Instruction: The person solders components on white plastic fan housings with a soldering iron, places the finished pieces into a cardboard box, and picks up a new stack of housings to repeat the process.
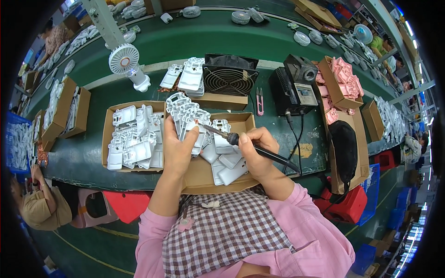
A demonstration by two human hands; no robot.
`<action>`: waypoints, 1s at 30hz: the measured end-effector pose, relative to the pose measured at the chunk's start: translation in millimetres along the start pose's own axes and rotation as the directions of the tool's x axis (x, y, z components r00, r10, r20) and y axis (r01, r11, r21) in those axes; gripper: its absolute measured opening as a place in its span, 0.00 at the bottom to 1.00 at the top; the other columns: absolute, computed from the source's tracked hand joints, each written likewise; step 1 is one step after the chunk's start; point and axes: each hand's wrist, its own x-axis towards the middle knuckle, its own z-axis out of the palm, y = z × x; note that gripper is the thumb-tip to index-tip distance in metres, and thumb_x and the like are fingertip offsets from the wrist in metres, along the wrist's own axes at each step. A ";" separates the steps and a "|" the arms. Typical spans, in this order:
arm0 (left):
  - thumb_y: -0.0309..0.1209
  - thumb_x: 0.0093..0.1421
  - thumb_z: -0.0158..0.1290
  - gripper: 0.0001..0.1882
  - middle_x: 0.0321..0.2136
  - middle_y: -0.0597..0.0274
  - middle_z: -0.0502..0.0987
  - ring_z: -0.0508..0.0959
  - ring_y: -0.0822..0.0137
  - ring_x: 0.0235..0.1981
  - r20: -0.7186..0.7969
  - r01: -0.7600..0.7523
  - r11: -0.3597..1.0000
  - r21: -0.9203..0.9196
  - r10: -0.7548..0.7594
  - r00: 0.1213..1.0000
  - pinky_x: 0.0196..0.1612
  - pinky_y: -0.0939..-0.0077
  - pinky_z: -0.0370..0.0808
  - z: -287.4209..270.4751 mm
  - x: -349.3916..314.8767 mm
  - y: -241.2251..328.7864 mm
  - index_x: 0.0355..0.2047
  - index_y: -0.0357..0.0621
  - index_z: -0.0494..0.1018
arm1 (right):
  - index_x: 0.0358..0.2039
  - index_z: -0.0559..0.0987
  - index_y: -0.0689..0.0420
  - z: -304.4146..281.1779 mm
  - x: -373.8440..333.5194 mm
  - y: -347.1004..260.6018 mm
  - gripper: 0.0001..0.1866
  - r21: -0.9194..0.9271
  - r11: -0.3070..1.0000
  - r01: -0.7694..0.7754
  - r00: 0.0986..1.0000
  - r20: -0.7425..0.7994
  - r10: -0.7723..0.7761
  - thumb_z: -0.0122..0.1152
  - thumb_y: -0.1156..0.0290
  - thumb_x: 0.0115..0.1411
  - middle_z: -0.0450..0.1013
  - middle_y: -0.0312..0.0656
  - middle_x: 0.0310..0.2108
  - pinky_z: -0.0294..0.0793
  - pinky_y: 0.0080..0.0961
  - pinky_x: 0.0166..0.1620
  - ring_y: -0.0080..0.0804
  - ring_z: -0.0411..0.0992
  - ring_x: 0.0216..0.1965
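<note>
In my left hand (178, 150) is a fanned group of white plastic housings (182, 107), gripped between thumb and fingers. My right hand (260, 150) is closed around the dark handle of a soldering iron (234, 139). The iron's metal tip points left and meets the housings close to my left thumb; whether it touches a joint is too small to tell. Under both hands sits a cardboard box (199, 180) with several loose white housings (228, 172) in it. Left of it, another cardboard box (105, 139) is filled with similar white housings (136, 150).
Beyond my hands stand a black box-shaped fan (228, 81), pink-handled snips (260, 102) and a black soldering station (289, 95) with its cable. A white handheld fan (125, 60) stands back left. Pink housings (340, 76) fill a box at right. Behind runs a green conveyor (273, 41).
</note>
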 end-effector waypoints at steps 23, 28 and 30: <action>0.25 0.54 0.54 0.27 0.42 0.58 0.71 0.71 0.73 0.41 0.033 -0.002 1.000 0.001 0.002 0.999 0.45 0.79 0.69 3.3 -3.5 1.8 0.52 0.34 0.58 | 0.25 0.70 0.61 -1.0 -1.0 3.1 0.08 0.049 0.999 -0.022 0.999 -0.027 0.023 0.61 0.76 0.56 0.71 0.34 0.19 0.64 0.14 0.23 0.13 0.65 0.20; 0.24 0.53 0.54 0.27 0.42 0.58 0.70 0.71 0.73 0.41 0.030 -0.035 0.999 0.021 0.035 0.999 0.45 0.79 0.69 2.5 -1.8 1.5 0.52 0.34 0.58 | 0.25 0.70 0.61 1.1 1.2 1.5 0.08 0.064 0.998 -0.024 1.000 -0.017 0.025 0.61 0.75 0.57 0.71 0.34 0.20 0.64 0.13 0.23 0.13 0.65 0.20; 0.25 0.53 0.54 0.27 0.42 0.58 0.70 0.71 0.73 0.41 0.028 -0.036 0.999 0.026 0.035 0.999 0.45 0.79 0.69 2.3 -1.1 1.3 0.52 0.34 0.58 | 0.25 0.71 0.61 2.3 1.6 1.2 0.08 0.076 0.997 -0.032 0.999 -0.020 0.034 0.61 0.75 0.57 0.72 0.34 0.20 0.65 0.13 0.23 0.13 0.65 0.20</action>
